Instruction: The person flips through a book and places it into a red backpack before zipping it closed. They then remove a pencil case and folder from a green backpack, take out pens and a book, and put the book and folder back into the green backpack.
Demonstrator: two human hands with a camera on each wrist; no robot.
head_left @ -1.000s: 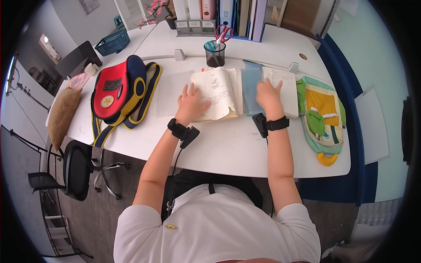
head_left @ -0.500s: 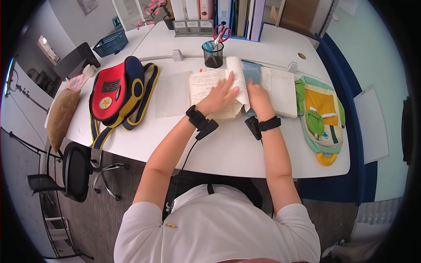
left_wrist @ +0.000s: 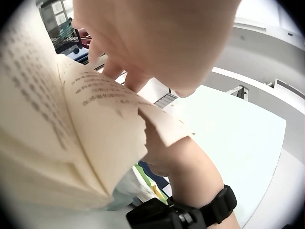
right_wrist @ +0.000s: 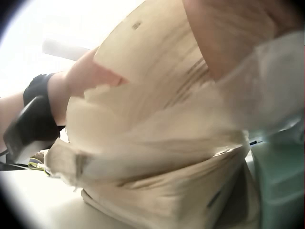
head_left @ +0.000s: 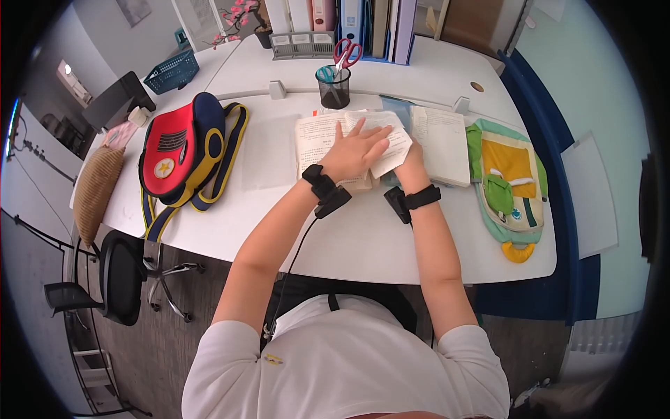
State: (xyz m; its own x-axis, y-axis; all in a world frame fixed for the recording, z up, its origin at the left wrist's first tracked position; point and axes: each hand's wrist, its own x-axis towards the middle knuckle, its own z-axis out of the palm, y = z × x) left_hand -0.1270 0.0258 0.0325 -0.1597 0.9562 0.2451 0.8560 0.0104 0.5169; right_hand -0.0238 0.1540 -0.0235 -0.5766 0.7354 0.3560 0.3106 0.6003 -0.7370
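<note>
An open book (head_left: 314, 137) with worn, yellowed pages lies on the desk. Across it reaches my left hand (head_left: 354, 153), fingers spread over a raised page (head_left: 392, 148). In the left wrist view that page (left_wrist: 102, 119) stands curved, with a ragged, torn lower edge. My right hand (head_left: 412, 170) is at the book's right side, partly behind the page; its fingers are hidden, so I cannot tell what they hold. A blue see-through cover (head_left: 396, 106) shows behind the page. In the right wrist view, clear film (right_wrist: 271, 81) hangs beside my right hand (right_wrist: 228, 38).
A second open book (head_left: 441, 143) lies to the right, beside a green and yellow backpack (head_left: 513, 181). A red and blue backpack (head_left: 171, 146) stands left, next to a clear sheet (head_left: 269, 150). Behind the books are a mesh pen cup (head_left: 333, 92) with scissors and several binders (head_left: 352, 24).
My left hand has moved right across the book, and the loose top page has turned rightward over my right hand. The right hand has shifted left from the second book toward the first.
</note>
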